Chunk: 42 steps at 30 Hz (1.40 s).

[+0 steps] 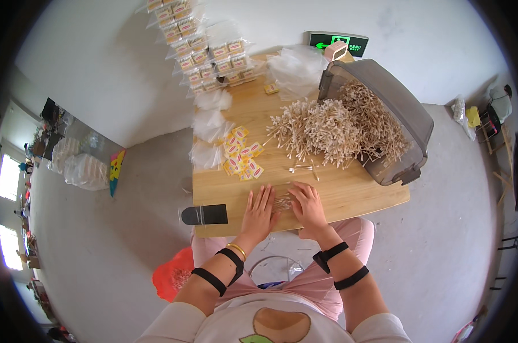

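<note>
A small bunch of cotton swabs (282, 202) lies on the wooden table (350, 197) near its front edge, between my two hands. My left hand (260, 210) rests flat beside the left end of the bunch, fingers stretched out. At the right end is my right hand (308, 207), its fingers slightly bent but apart and touching the swabs. Beyond them a few loose swabs (305, 169) lie in front of a big heap of cotton swabs (327, 128). The heap spills from a grey translucent bin (410, 91) tipped on its side.
Yellow-and-white cards (242, 154) lie scattered at left, beside clear plastic bags (209, 126). Packed bags (184, 43) are stacked at the back left, near more bags (296, 71). A black strap-like piece (207, 215) sits at the front-left corner. A red bag (173, 274) stands below.
</note>
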{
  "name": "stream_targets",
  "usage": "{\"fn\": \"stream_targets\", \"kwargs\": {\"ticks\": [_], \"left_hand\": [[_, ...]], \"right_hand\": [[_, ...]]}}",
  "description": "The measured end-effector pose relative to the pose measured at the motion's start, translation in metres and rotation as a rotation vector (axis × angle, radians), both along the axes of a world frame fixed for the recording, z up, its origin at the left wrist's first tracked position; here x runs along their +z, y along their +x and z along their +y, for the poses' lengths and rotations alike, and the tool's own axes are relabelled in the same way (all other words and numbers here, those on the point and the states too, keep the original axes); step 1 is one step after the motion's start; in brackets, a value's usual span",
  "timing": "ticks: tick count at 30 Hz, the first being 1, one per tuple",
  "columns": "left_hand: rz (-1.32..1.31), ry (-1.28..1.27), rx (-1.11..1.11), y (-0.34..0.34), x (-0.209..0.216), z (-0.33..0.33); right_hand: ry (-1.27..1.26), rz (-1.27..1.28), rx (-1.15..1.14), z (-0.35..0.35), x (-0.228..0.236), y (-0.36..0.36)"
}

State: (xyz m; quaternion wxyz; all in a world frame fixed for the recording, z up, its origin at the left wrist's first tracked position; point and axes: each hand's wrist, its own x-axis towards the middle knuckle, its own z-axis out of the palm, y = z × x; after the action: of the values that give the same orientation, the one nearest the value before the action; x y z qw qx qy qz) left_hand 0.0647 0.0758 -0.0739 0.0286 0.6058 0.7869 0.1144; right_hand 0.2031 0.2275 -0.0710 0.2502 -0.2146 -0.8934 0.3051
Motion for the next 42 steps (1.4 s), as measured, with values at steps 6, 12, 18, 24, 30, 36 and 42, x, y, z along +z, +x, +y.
{"fn": "stream_targets", "kwargs": {"ticks": [6,12,18,24,30,36,42], "left_hand": [[0.039,-0.060,0.060,0.002,0.003,0.010],[0.046,-0.088,0.099,0.005,0.008,0.022],[0.024,-0.098,0.076,0.006,0.017,0.024],[0.101,-0.127,-0.063,0.005,0.008,0.021],[0.131,-0.162,0.021,0.010,0.011,0.034],[0.118,-0.121,0.120,0.008,0.006,0.047],[0.099,-0.054,0.114,0.005,0.004,0.049]], "right_hand": [[0.058,-0.005,-0.041,-0.003,-0.002,0.005],[0.138,-0.044,-0.077,-0.004,-0.010,0.005],[0.146,-0.038,-0.088,-0.005,-0.008,0.005],[0.136,-0.010,-0.078,-0.005,-0.006,0.005],[0.153,-0.011,-0.102,-0.006,-0.010,0.005],[0.137,-0.022,-0.093,-0.007,-0.009,0.006],[0.150,-0.007,-0.099,-0.006,-0.008,0.006]]}}
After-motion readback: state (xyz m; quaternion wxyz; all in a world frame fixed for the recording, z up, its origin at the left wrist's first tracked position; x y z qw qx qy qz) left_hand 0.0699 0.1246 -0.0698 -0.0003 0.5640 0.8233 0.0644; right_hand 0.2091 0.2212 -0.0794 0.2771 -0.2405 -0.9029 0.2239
